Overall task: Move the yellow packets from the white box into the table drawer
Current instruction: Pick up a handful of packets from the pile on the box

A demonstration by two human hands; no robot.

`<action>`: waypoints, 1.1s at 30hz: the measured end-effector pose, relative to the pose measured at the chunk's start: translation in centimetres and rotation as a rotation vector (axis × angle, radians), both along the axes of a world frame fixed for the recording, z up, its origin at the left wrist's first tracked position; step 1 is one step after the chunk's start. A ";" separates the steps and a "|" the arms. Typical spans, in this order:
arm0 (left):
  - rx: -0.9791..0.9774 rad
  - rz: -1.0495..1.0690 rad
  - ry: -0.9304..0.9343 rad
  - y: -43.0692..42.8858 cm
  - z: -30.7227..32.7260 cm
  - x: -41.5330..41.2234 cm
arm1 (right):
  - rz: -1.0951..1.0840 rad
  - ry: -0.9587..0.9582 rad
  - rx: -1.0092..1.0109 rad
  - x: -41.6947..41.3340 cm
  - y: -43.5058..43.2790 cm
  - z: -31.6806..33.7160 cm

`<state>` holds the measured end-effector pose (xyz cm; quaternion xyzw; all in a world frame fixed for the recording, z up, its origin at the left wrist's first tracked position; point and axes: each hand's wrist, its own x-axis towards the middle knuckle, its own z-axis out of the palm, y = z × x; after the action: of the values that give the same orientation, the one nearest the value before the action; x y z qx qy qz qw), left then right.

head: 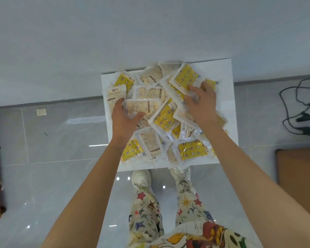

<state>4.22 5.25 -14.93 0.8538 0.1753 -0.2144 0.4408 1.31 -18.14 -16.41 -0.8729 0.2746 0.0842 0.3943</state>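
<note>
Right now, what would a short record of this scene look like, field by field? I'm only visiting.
place: white box on a grey tiled floor, against a pale wall
contents: heap of yellow packets, some yellow side up, some printed side up
left hand: pinches a printed-side packet between thumb and fingers
right hand: fingers curled into packets at the heap's far right
drawer: not in view
nearby: black cables on the floor to the right

Packets (192, 149) were heaped edge to edge in the white box (227, 104), wall (115, 33) right behind it, shoes (141, 178) at the front; floor (61, 136) to its left lay open.
</note>
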 end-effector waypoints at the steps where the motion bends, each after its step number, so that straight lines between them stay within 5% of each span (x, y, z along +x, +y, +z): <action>1: -0.007 -0.011 0.008 0.0 0.0 0.1 | 0.006 0.003 0.026 -0.2 0.2 0.3; 13: -0.289 0.075 0.022 0.6 0.6 -0.5 | -0.052 0.191 0.021 1.7 0.5 0.8; 22: -0.421 0.172 0.032 0.6 0.9 -0.8 | -0.053 0.059 0.013 1.8 0.9 1.6; 33: -0.522 0.323 -0.014 1.5 2.2 -0.7 | -0.270 0.041 0.341 1.1 1.6 3.1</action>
<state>3.51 6.79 -12.76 0.6743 0.2449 -0.1734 0.6748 2.46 -16.54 -13.35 -0.7470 0.3789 0.0934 0.5383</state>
